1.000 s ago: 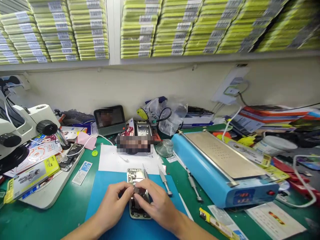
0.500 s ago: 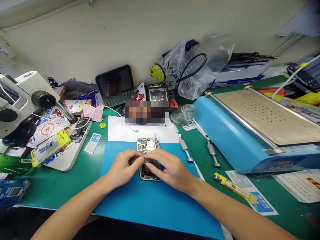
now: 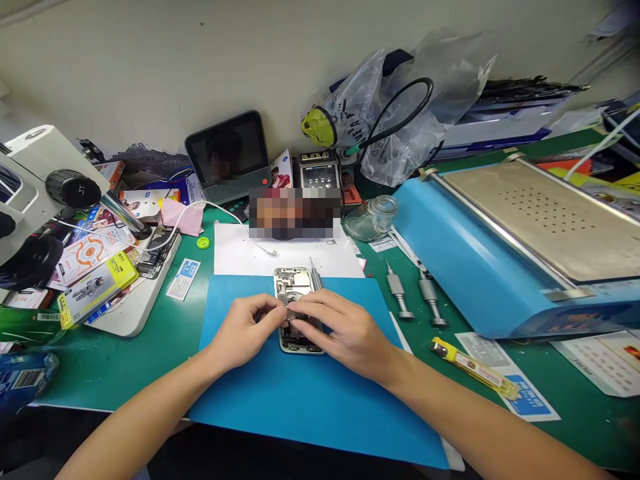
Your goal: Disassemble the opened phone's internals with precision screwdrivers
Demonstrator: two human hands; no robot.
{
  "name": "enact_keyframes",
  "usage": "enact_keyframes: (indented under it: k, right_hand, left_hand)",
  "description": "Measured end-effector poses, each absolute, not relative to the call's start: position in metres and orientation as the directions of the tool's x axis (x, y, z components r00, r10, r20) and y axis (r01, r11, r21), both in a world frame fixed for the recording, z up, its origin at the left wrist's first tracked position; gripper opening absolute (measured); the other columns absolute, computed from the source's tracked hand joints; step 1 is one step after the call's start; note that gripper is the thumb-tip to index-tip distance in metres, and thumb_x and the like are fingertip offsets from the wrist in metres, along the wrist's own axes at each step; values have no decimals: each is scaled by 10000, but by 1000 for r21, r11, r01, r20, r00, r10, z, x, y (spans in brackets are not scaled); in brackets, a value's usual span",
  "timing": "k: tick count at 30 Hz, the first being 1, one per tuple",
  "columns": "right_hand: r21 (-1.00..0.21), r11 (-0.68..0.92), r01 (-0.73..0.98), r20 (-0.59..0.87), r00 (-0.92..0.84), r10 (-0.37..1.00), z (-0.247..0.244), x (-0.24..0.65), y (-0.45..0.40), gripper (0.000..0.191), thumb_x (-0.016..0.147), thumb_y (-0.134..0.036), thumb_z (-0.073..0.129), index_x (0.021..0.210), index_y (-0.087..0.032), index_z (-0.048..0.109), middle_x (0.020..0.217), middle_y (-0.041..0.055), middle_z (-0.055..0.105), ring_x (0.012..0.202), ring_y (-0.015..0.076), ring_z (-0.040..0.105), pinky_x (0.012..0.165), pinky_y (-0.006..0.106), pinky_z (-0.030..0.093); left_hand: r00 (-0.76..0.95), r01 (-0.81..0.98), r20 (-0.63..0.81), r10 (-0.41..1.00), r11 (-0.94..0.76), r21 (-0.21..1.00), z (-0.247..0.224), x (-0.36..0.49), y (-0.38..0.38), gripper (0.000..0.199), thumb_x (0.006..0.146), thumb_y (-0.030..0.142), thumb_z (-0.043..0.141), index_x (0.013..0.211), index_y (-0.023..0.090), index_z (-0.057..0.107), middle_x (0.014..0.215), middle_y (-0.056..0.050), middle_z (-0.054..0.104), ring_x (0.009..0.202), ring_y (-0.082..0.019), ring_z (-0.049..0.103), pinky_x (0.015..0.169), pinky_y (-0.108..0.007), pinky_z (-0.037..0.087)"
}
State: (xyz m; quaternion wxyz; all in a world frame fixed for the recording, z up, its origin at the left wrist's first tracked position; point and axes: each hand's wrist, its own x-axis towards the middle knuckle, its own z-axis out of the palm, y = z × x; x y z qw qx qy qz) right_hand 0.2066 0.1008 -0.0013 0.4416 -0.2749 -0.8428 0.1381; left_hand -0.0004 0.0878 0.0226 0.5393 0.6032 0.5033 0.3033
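Observation:
An opened smartphone [image 3: 294, 277] lies on the blue mat with its inner parts bare. My left hand [image 3: 253, 328] is over its left edge, thumb and index finger pinched together near the middle of the phone. From the right, my right hand [image 3: 353, 330] reaches across the phone, its thumb and fingertips closing toward the left fingertips. Whatever is pinched between them is too small to make out. Beside the phone's upper right edge, a grey precision screwdriver [image 3: 316, 277] lies partly behind my right hand.
Two more screwdrivers [image 3: 399, 292] [image 3: 431, 299] lie right of the blue mat [image 3: 300, 413]. A blue heating plate machine [image 3: 465, 267] stands on the right, with a yellow cutter [image 3: 475, 370] before it. Left are a microscope [image 3: 70, 187] and packages; a glass jar [image 3: 373, 217] lies behind.
One screwdriver right of the mat has shifted rightward, closer to the other. The view has moved slightly. My hands stay at the phone, with the fingertips a little rearranged.

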Motion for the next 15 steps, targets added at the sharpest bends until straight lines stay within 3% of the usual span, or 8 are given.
enact_keyframes:
  k: [4,7,12,15]
  right_hand:
    - [-465,813,351,665,-468,582,-1,206,101,200,954,-138,658,1146,-196,655,953,79,762,863,190,736,762,321,645]
    - [-488,804,341,653,-468,595,-3,207,101,200,966,-133,635,1150,-211,650,949,66,759,863,185,730,756,321,635]
    - [-488,787,378,553,-564,614,-8,209,99,120,979,-181,634,1097,-194,654,926,56,736,847,197,680,755,361,584]
    - [-466,773,431,461,-627,628,-10,209,98,97,990,-215,624,1072,-184,666,938,57,721,859,206,643,752,375,528]
  left_hand:
    - [318,278,-189,929,99,955,23,0,88,303,956,430,586,843,178,710,823,-24,717,802,-170,627,731,-278,456]
    - [334,383,-180,925,41,923,24,-2,89,305,990,420,537,881,192,708,855,-19,721,809,-176,623,722,-291,443]
    - [288,674,41,957,-233,701,22,-10,91,220,1011,347,506,1066,219,677,951,-28,711,898,-213,598,812,-348,423]
    - [301,764,91,949,-297,573,21,-13,93,125,959,253,533,989,206,645,857,-21,650,857,-211,564,796,-358,412]
